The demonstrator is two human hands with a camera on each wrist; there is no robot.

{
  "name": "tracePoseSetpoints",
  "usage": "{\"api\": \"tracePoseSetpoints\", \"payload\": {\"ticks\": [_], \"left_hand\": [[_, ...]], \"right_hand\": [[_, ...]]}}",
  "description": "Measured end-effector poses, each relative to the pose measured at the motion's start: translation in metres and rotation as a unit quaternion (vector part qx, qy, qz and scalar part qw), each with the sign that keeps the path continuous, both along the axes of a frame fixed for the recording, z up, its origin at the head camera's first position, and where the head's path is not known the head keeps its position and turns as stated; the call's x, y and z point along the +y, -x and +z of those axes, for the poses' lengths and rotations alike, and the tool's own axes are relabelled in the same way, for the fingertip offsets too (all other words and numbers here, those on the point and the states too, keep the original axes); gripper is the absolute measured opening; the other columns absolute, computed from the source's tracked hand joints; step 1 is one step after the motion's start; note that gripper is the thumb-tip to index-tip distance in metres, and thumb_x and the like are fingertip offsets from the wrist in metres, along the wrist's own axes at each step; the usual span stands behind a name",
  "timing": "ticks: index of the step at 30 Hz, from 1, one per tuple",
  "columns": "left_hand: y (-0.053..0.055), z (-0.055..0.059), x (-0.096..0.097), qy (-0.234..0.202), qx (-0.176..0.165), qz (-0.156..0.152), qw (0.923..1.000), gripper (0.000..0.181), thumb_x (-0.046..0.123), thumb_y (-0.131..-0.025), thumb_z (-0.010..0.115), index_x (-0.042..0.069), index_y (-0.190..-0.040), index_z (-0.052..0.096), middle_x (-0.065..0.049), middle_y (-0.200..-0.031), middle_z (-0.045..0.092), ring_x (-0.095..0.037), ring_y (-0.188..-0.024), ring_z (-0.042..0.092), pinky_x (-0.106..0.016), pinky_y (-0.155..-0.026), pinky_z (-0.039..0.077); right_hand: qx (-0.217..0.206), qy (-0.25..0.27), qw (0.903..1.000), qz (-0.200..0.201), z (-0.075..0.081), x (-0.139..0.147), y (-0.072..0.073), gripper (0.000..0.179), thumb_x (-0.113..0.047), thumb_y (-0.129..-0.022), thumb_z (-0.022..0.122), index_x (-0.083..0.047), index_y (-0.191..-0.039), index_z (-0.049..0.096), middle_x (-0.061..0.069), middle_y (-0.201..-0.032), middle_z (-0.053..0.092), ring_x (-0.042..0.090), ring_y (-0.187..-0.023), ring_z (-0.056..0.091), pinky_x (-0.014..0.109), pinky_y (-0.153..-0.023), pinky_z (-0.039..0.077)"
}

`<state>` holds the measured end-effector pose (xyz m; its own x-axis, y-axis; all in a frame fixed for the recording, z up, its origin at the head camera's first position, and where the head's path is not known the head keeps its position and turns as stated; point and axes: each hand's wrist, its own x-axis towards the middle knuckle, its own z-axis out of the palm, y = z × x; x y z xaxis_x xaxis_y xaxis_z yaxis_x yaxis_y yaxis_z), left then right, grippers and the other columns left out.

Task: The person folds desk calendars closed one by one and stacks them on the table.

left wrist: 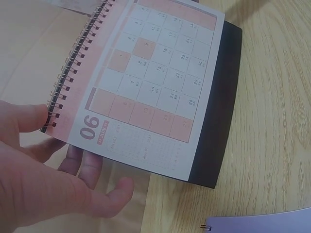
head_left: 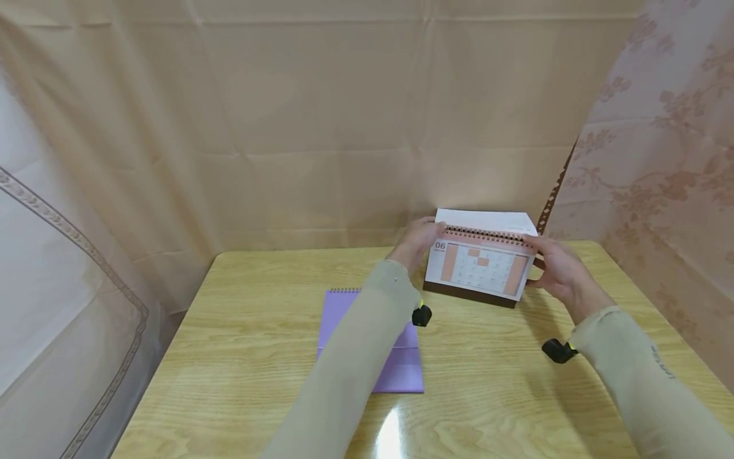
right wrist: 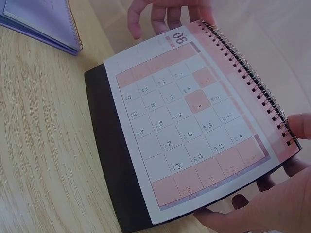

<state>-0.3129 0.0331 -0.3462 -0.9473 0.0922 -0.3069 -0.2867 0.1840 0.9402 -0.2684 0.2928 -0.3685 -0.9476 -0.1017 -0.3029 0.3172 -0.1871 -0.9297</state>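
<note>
A desk calendar (head_left: pixel 486 264) with a pink and white page marked 06 stands tilted at the back right of the table. Its dark base (left wrist: pixel 221 102) shows below the page, and a spiral binding (right wrist: pixel 248 73) runs along the top. My left hand (head_left: pixel 417 243) grips the upper left corner, thumb on the binding and fingers behind. At the opposite end, my right hand (head_left: pixel 564 274) holds the upper right corner, its thumb by the last rings. A white sheet (head_left: pixel 487 220) rises behind the binding.
A purple spiral-bound pad (head_left: pixel 401 366) lies on the wooden table (head_left: pixel 246 344), partly covered by my left sleeve. Beige cloth (head_left: pixel 321 127) hangs along the back edge, with patterned curtain (head_left: pixel 676 191) at the right and white curtain (head_left: pixel 57 268) at the left.
</note>
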Motion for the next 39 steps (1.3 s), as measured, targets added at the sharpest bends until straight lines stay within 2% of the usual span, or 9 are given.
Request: {"api": "tracePoseSetpoints", "payload": {"ticks": [3,7,10,18,23,30,34,39], "left_hand": [[0.000,0.001,0.001,0.002,-0.007,-0.001,1.0000,0.036,0.036,-0.104,0.057,0.015,-0.132,0.065,0.000,-0.096,0.069,-0.023,-0.101,0.062,-0.050,-0.106,0.041],[0.002,0.002,0.004,0.016,-0.020,0.008,0.9997,0.028,0.037,-0.103,0.057,0.013,-0.109,0.071,-0.003,-0.094,0.069,-0.024,-0.095,0.064,-0.046,-0.098,0.047],[0.003,0.003,0.006,0.026,-0.025,0.015,0.9992,0.027,0.037,-0.103,0.058,0.014,-0.104,0.071,-0.003,-0.091,0.068,-0.024,-0.092,0.065,-0.044,-0.093,0.050],[0.004,0.001,0.010,0.021,-0.012,0.020,0.9995,0.026,0.033,-0.104,0.056,0.012,-0.107,0.070,-0.004,-0.090,0.068,-0.024,-0.089,0.066,-0.042,-0.088,0.052],[0.004,-0.001,0.011,0.016,0.012,0.019,0.9996,0.029,0.028,-0.103,0.054,0.010,-0.121,0.068,-0.003,-0.090,0.067,-0.022,-0.088,0.063,-0.041,-0.089,0.051],[0.003,-0.002,0.008,0.004,0.011,0.014,0.9998,0.036,0.030,-0.104,0.054,0.013,-0.136,0.059,-0.001,-0.095,0.065,-0.020,-0.092,0.061,-0.043,-0.094,0.048],[0.003,-0.002,0.008,-0.001,0.017,0.017,0.9997,0.034,0.029,-0.104,0.054,0.016,-0.136,0.058,0.000,-0.097,0.065,-0.019,-0.093,0.060,-0.044,-0.095,0.047],[0.002,-0.001,0.008,-0.002,0.020,0.025,0.9995,0.030,0.025,-0.103,0.056,0.018,-0.132,0.059,0.001,-0.098,0.064,-0.020,-0.096,0.059,-0.044,-0.096,0.047]], "right_hand": [[0.000,-0.001,1.0000,-0.003,0.000,0.000,0.000,0.027,-0.041,-0.104,0.056,-0.027,-0.125,0.048,-0.009,-0.125,0.039,0.029,-0.146,0.009,0.070,-0.114,0.012],[0.003,-0.003,1.0000,-0.005,0.000,0.001,0.000,0.025,-0.041,-0.104,0.056,-0.029,-0.125,0.048,-0.010,-0.124,0.040,0.029,-0.147,0.007,0.070,-0.114,0.011],[0.005,-0.002,1.0000,-0.006,0.000,0.001,0.000,0.024,-0.041,-0.104,0.057,-0.030,-0.123,0.049,-0.010,-0.124,0.041,0.028,-0.146,0.010,0.070,-0.114,0.011],[0.009,-0.002,0.9999,-0.006,0.000,0.001,-0.002,0.026,-0.042,-0.103,0.059,-0.032,-0.124,0.048,-0.011,-0.124,0.041,0.029,-0.146,0.010,0.069,-0.114,0.011],[0.015,-0.007,0.9999,-0.003,0.000,0.001,-0.004,0.027,-0.043,-0.103,0.058,-0.032,-0.126,0.049,-0.011,-0.124,0.042,0.030,-0.144,0.012,0.069,-0.114,0.012],[0.022,-0.016,0.9996,-0.007,-0.001,0.000,-0.004,0.031,-0.044,-0.102,0.059,-0.032,-0.129,0.052,-0.012,-0.124,0.043,0.032,-0.146,0.010,0.072,-0.113,0.010],[0.025,-0.025,0.9993,-0.013,0.000,-0.001,-0.005,0.032,-0.045,-0.101,0.059,-0.032,-0.130,0.054,-0.013,-0.123,0.043,0.034,-0.147,0.008,0.073,-0.113,0.009],[0.030,-0.033,0.9988,-0.020,0.001,-0.004,-0.007,0.030,-0.046,-0.100,0.060,-0.031,-0.127,0.058,-0.012,-0.122,0.045,0.031,-0.141,0.019,0.072,-0.113,0.009]]}}
